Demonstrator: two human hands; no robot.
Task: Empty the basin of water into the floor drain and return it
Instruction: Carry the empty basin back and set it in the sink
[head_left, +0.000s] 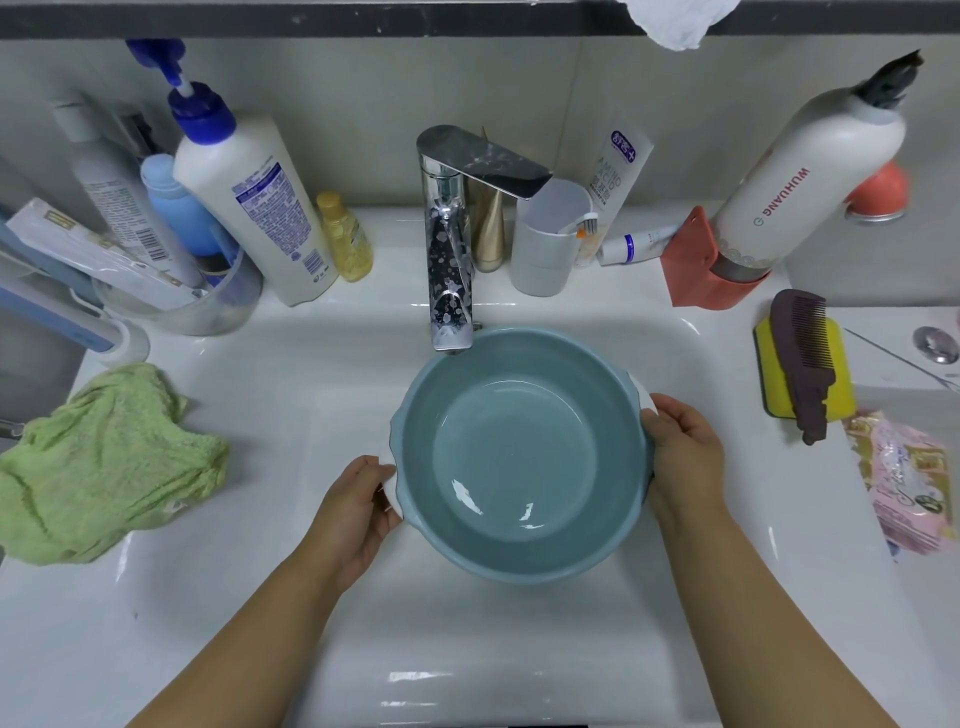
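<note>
Both forearms come in from the near edge of the view and reach toward the blue basin (519, 452), which is my landmark for all places here. The left hand (358, 514) grips the basin's rim on its near left side, with the thumb over the white edge and the fingers going below it. The right hand (680, 447) holds the rim on the opposite side, its fingers curled around the edge. The two hands are about level, so the basin is upright and not tilted.

The basin is in the white sink (260, 395), just in front of the faucet (452, 270), whose spout ends over the far rim. I cannot tell if the basin rests on the sink bottom or is already a little lifted. Inside, a waterline and bright reflections suggest that shallow water is there. So I judge the task is at its beginning: the basin is gripped, but carrying it to the floor drain, pouring and bringing it back are all left. The floor drain is not in view.

Left of the basin a green cloth (104, 467) lies on the worktop. Right of the basin a comb (805, 358) lies on a yellow sponge (836, 364). Behind the basin, next to the faucet, stand a cup (545, 249) with a toothbrush and a big pump bottle (249, 208).
</note>
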